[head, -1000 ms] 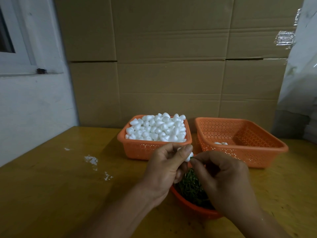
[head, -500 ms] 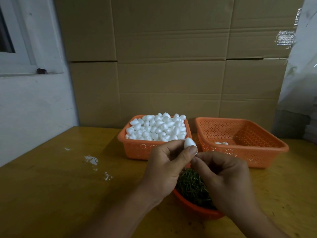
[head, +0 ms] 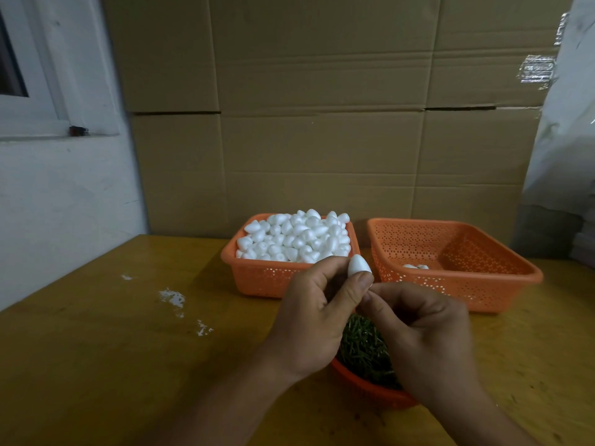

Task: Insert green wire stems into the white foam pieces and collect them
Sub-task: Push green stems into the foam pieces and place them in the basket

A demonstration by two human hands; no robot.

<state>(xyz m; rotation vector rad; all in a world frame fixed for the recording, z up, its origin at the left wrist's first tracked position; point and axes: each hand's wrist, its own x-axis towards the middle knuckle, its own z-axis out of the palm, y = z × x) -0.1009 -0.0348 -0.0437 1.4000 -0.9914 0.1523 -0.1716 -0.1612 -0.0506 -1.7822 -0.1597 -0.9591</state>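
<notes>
Foam piece (head: 359, 264) pinched in left hand (head: 317, 317) grip, pointing up

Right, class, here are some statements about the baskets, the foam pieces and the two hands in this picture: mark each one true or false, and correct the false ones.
1. The left hand pinches a white foam piece between thumb and fingers. True.
2. The right basket is heaped full of foam pieces. False: it holds only a few; the left basket is the heaped one.
3. The green wire stems lie in a round orange bowl below the hands. True.
4. The right hand rests flat on the table. False: it is raised, fingers curled, fingertips at the base of the foam piece.
5. The two baskets are blue. False: both are orange.
</notes>
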